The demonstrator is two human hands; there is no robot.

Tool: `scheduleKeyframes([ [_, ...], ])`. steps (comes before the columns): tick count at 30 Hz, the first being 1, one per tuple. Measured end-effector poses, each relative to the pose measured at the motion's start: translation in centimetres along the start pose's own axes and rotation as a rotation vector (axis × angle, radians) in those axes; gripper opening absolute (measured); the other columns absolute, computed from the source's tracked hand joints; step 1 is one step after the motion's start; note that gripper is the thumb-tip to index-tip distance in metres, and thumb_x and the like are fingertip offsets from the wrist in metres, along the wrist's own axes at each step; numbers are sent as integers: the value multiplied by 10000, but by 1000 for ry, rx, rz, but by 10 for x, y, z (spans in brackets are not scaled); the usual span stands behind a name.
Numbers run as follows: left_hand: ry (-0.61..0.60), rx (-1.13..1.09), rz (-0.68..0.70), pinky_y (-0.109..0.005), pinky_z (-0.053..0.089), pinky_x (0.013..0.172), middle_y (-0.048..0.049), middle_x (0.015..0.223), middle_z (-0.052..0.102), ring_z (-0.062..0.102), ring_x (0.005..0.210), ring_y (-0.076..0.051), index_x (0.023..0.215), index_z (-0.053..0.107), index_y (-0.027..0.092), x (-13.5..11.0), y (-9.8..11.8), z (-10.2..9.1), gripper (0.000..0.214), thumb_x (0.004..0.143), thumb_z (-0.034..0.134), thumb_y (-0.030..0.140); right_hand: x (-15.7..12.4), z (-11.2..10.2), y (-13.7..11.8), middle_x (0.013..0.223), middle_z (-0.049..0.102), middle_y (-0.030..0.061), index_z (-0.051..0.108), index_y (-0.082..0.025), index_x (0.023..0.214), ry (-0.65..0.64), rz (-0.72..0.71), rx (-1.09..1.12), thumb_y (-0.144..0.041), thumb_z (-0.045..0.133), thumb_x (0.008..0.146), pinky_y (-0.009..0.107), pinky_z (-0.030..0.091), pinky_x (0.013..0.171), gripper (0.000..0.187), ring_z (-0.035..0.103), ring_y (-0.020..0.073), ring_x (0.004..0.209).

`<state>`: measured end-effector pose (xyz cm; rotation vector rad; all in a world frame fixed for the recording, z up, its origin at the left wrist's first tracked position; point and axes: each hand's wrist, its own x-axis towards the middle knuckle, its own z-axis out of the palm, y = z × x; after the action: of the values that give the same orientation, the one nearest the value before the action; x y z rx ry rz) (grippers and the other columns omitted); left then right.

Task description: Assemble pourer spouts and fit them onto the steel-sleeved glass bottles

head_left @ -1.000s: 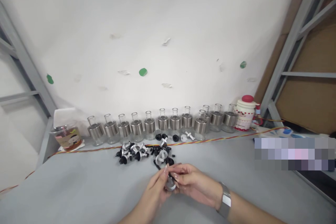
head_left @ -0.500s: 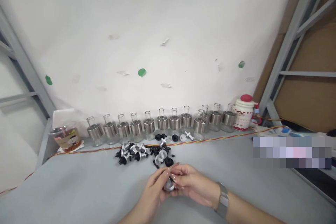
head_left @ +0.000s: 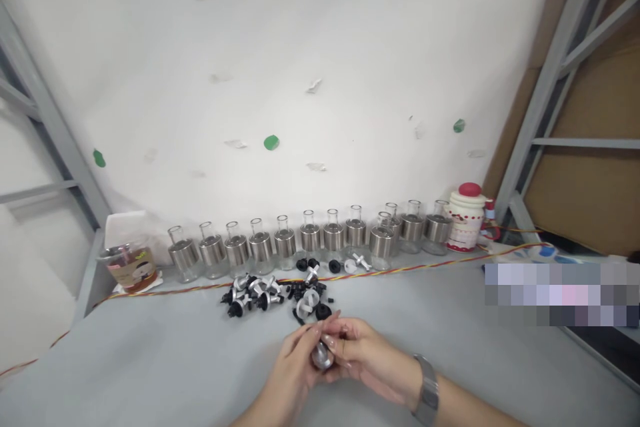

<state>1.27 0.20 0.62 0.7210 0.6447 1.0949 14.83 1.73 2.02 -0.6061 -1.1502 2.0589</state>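
Low in the middle of the head view, my left hand [head_left: 296, 359] and my right hand [head_left: 369, 355] meet around a silver metal bottle stopper [head_left: 323, 357]. Its rounded end faces me between the fingers, and the rest is covered. My left thumb and fingers wrap its left side. From the right, my right thumb and index finger pinch near its top. Just beyond my fingertips lies a black round cap [head_left: 323, 311], beside small loose black parts [head_left: 300, 290] and a translucent white disc [head_left: 311, 298]. Silver-and-black stoppers [head_left: 240, 305] are heaped to the left of these.
Several glass bottles with steel sleeves [head_left: 235, 250] stand along the wall. A twisted red-yellow cord [head_left: 190, 287] runs across the grey table [head_left: 150, 353]. A jar with amber contents [head_left: 133, 270] stands left, a white canister with a red lid [head_left: 465, 220] right. Black caps [head_left: 335, 266] lie before the bottles.
The view has tilted slightly, so everything sits a little lower. Both hands keep their grip on the stopper; slightly more of its rounded silver end shows.
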Motion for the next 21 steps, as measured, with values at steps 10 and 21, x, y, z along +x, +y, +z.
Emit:
scheduleKeyframes([
  [10, -12, 46, 11, -283, 447, 591, -67, 1040, 595, 564, 819, -199, 851, 564, 185, 1, 3, 5, 152, 770, 515, 303, 2, -5, 2, 607, 559, 11, 527, -118, 602, 27, 4, 0, -297, 702, 609, 277, 432, 613, 250, 530, 106, 589],
  [21, -56, -49, -8, -343, 434, 671, -57, 1248, 469, 528, 842, -174, 984, 462, 227, 0, 2, 3, 169, 838, 385, 267, 3, 0, 1, 611, 539, 5, 483, -134, 617, 59, -29, -72, -355, 700, 594, 228, 373, 534, 311, 484, 96, 561],
])
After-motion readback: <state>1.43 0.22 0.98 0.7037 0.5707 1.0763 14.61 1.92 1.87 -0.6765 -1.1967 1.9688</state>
